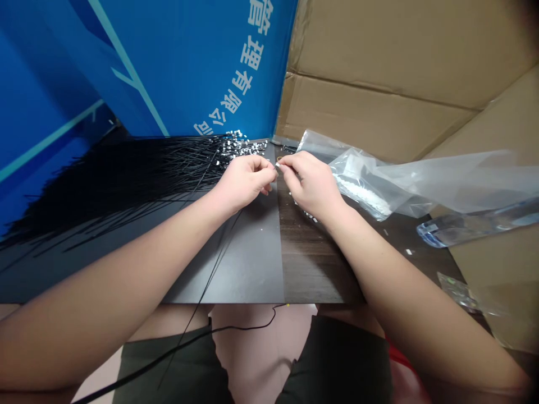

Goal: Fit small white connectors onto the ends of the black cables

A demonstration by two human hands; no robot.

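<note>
My left hand (246, 178) is closed in a pinch over the middle of the table, with thin black wire (206, 287) trailing from below it past the table's front edge. Facing it, my right hand (310, 180) pinches a small white connector piece (277, 165) between thumb and forefinger. The fingertips of both hands almost meet at this piece. Whether the wire's end sits inside it is too small to tell. Left of my hands lies a big bundle of black wires (126, 171), their ends tipped with white connectors (242, 147). Loose white pieces (310, 216) are scattered under my right hand.
A clear plastic bag (362, 182) with white contents lies to the right, near a long clear plastic sleeve (475, 224). A small clear bag (457, 290) is farther down. A blue printed panel (177, 62) and a cardboard wall (379, 50) stand behind. A black cable (236, 327) hangs below the table edge.
</note>
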